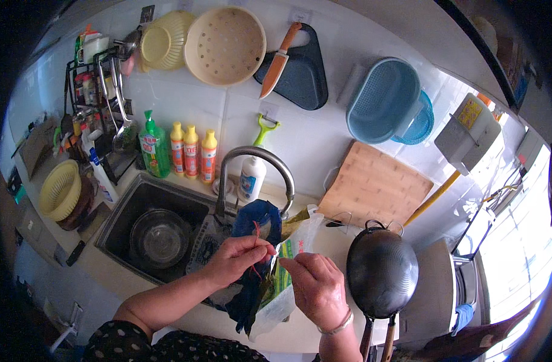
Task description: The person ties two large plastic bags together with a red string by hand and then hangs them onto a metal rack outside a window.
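My left hand pinches a thin red string, whose ends stick out above and below the fingers. Just right of it, my right hand has its fingers curled and thumb near the forefinger; whether something thin is between them I cannot tell. Beneath both hands, a dark blue plastic bag hangs over the sink's right side. Beside it lies a clear plastic bag with green print and writing. A grey printed bag or cloth lies partly behind my left hand.
The dark sink holds a clear bowl, with a curved faucet behind. A wok stands at right, near a bamboo cutting board. Left of the sink lies a cleaver. Detergent bottles line the wall.
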### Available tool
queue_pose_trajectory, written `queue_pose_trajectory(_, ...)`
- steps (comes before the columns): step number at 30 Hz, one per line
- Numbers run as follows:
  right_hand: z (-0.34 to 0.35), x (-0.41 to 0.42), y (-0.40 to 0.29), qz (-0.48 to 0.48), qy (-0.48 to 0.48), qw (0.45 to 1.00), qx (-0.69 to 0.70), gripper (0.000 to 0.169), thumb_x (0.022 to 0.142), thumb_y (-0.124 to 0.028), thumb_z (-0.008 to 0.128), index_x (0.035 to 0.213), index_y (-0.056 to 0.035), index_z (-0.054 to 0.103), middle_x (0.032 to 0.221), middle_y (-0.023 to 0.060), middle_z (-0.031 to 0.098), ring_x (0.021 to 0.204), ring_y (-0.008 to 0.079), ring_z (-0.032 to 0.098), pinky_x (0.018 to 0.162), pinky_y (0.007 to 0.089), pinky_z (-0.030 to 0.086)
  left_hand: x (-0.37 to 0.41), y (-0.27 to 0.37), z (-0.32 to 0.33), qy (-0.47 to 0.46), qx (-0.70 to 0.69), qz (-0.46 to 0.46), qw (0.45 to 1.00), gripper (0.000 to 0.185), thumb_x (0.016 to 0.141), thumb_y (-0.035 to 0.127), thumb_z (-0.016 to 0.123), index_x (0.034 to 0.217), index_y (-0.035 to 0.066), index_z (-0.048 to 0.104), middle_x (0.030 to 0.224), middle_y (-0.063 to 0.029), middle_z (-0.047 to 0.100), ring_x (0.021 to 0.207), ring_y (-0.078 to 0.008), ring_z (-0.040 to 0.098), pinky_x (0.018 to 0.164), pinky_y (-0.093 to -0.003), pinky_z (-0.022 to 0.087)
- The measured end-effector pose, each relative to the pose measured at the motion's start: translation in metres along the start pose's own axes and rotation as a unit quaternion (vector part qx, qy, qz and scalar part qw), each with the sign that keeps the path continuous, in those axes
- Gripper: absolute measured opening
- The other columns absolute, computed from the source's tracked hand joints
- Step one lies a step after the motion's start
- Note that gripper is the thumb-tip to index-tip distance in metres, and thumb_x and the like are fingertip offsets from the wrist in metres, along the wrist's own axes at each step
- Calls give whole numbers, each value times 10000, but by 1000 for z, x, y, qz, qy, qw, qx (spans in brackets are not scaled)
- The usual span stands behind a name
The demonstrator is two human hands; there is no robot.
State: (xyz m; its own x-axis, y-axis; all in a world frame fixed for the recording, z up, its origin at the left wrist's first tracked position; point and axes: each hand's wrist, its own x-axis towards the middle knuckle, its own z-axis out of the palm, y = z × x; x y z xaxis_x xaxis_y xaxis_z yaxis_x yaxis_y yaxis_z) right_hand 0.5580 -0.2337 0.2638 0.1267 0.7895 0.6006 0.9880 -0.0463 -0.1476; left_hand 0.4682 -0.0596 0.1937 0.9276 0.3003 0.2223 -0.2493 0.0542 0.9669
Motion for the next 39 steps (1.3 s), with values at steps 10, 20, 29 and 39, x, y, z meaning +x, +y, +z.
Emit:
queue_pose_trajectory(10,26,33,13,136,-32,957,253,149,775,-119,690,857,-61,579,707,77,601,614,210,609,574,322,497,-6,1,2,-114,-7,2,993,193,920,164,559,1057,42,620,769,22,577,683,-54,512,613,-220,440)
queue_pose_trajectory(20,67,16,21,282,38,878,385,219,793,-65,685,950,-34,535,748,46,639,666,71,584,589,234,483,-10,-1,-6,60,77,8,995,171,922,128,527,832,9,610,723,-15,595,642,-73,531,577,-245,436)
queue_pose_trajectory(29,72,4,-3,112,111,956,248,191,740,-7,694,849,-35,540,886,92,641,642,196,618,581,284,511,-5,5,-4,174,287,160,928,170,847,74,587,699,-6,565,586,-85,510,530,-129,501,493,-301,379)
queue_pose_trajectory(39,86,-1,2,141,117,960,212,126,747,21,659,842,-34,598,739,69,613,536,167,567,505,264,463,-8,14,-4,157,370,145,904,204,799,109,660,662,6,550,619,-140,571,549,-292,591,481,-357,434)
